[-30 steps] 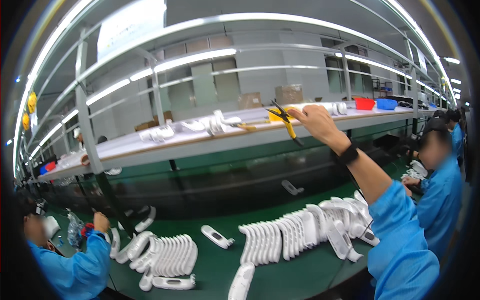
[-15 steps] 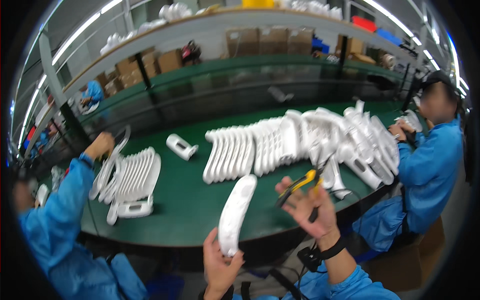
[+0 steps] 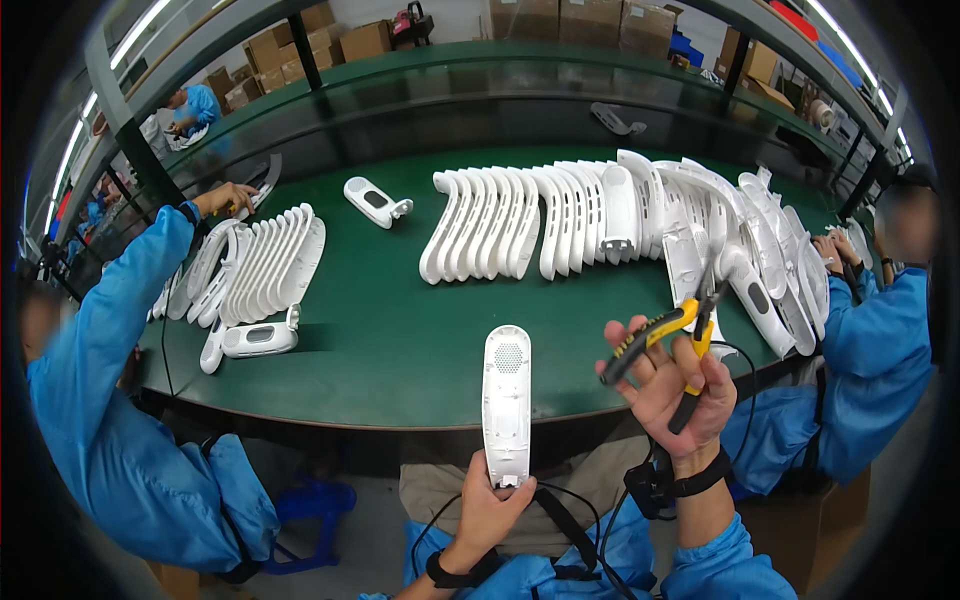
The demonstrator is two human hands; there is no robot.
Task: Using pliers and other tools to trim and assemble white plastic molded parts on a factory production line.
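My left hand grips the lower end of a long white plastic shell. The shell stands nearly upright over the table's front edge, its inner side with a round patch of small holes towards me. In my right hand lies a pair of yellow-and-black pliers, the fingers curled round the handles and the palm turned up. The jaws point up and away, in front of a heap of white shells. Left of that heap, a row of curved white shells stands closely stacked.
A white handset-like part lies alone on the green table. Another stack of shells stands at left, beside a blue-sleeved co-worker. A second co-worker sits at right. A blue stool stands below the table.
My left hand has moved right, and the shell has turned from tilted to nearly upright. My right hand with the pliers has shifted right. The whole view has tipped downward.
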